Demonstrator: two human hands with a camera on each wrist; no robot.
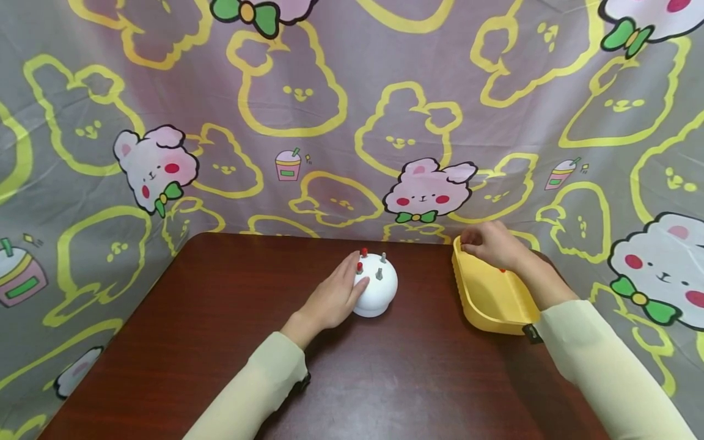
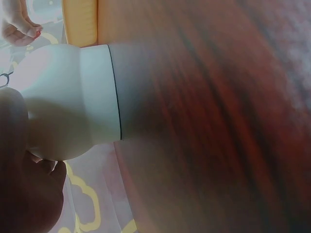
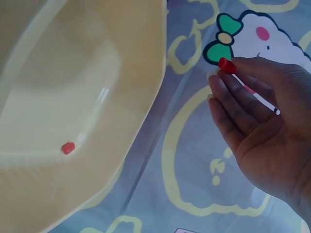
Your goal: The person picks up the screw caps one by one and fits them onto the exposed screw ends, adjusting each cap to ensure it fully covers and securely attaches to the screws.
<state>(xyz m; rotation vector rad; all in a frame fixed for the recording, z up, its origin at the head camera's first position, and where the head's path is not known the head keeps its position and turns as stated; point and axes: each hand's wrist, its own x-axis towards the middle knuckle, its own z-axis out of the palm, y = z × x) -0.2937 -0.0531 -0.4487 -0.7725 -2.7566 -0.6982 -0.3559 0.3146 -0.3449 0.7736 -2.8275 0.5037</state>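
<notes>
Red cap [image 3: 227, 65] at the fingertips: seen through my right wrist feed, the small piece is pinched by the thumb and forefinger of the right hand [image 3: 265, 114], the other fingers loosely bent behind it. The head view places that hand over the far left corner of a yellow tray [image 1: 486, 299], which sits on the right side of a dark wooden table [image 1: 231, 311]. A second red piece [image 3: 68, 148] lies on the tray's floor — my right wrist feed shows it close to the curved wall.

At the centre of the table stands a white dome [image 1: 376, 290], upright on its narrower base. From my head camera I count four short posts on its top: two red-tipped posts [image 1: 360, 267] toward the left and two bare grey posts [image 1: 379, 274] toward the right. The left hand [image 1: 332, 296] rests against the dome's left side, its fingers extended and touching the surface, the thumb laid across the front; nothing is clenched there.

Pale sleeves [image 1: 599, 351] cover both forearms. Behind the table I see a grey-pink cloth [image 1: 341, 146] — printed with yellow-outlined animals, white bunnies in green bows and small drink cups.
</notes>
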